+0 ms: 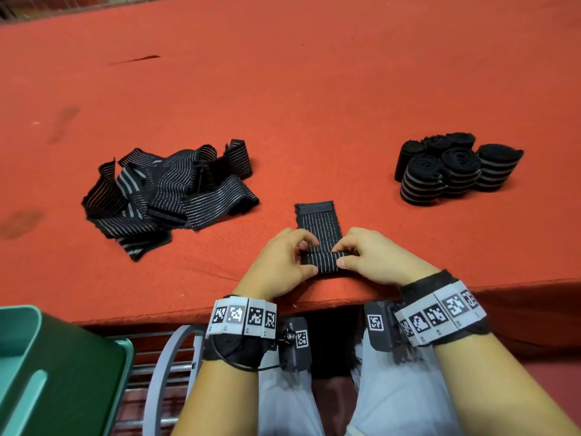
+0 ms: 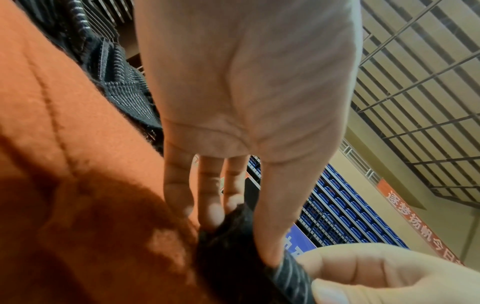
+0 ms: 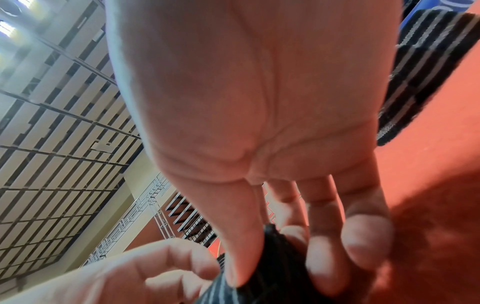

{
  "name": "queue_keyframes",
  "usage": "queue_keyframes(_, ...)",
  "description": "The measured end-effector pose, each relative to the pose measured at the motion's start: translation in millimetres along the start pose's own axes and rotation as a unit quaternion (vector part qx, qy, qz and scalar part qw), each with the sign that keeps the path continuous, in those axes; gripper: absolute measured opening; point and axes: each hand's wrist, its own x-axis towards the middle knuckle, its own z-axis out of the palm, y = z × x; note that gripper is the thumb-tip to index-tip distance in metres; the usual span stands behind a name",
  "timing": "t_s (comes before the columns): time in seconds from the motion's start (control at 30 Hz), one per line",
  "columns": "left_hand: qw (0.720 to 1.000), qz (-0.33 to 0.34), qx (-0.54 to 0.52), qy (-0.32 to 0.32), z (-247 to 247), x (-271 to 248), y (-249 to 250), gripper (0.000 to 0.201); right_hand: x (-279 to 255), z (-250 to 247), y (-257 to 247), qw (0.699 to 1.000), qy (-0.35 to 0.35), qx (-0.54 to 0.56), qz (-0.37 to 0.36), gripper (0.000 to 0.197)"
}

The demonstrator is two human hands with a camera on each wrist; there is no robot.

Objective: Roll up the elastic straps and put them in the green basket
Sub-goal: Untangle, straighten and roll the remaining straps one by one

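Strap (image 1: pixel 319 229) lies between left hand (image 1: pixel 279 265) and right hand (image 1: pixel 377 259), both pinching its rolled near end.

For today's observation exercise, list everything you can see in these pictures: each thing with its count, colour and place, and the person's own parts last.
Loose black elastic straps with pale stripes: a tangled pile, count unclear, table's left.
Rolled black striped straps: about six, upright cluster, table's right.
Half-rolled black striped strap: one, near edge, flat end pointing away.
Orange felt-covered table: one, fills the view.
Green plastic basket: one, lower left, below the table edge.
Grey metal chair frame: one, beside the basket.
Marker-tagged wristbands: two, black and white, one per wrist.
Left hand: pinches the roll's left end.
Right hand: pinches its right end.
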Motion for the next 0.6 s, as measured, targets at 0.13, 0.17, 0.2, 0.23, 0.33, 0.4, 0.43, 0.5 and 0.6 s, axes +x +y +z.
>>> queue_keyframes(0.13,1.0,0.005,0.026,0.001,3,0,-2,0.036,1,1,-1,1.0,0.01,0.016,-0.005,0.023)
queue_keyframes(0.17,1.0,0.005,0.027,0.007,4,1,-3,0.035,0,1,0,0.999,0.021,0.03,-0.007,0.023)
queue_keyframes(0.2,1.0,0.004,0.028,0.009,4,1,-2,0.034,-1,2,0,0.998,0.032,0.047,-0.007,0.02)
queue_keyframes(0.23,1.0,0.002,0.029,0.009,4,2,-3,0.033,-2,2,1,0.997,0.043,0.063,-0.005,0.018)
queue_keyframes(0.33,0.999,-0.007,0.031,0.01,5,4,-5,0.032,-2,5,1,0.995,0.069,0.064,-0.014,0.016)
queue_keyframes(0.4,0.999,-0.012,0.029,0.011,6,6,-7,0.032,-1,7,1,0.996,0.068,0.058,-0.025,0.024)
queue_keyframes(0.43,0.999,-0.015,0.028,0.01,7,7,-8,0.032,-1,7,1,0.996,0.064,0.056,-0.028,0.03)
queue_keyframes(0.5,0.999,-0.017,0.031,0.007,8,8,-8,0.033,0,8,2,0.997,0.056,0.051,-0.027,0.038)
queue_keyframes(0.6,0.999,-0.01,0.031,0.024,10,7,-7,0.027,2,10,3,0.996,0.073,0.034,-0.024,0.036)
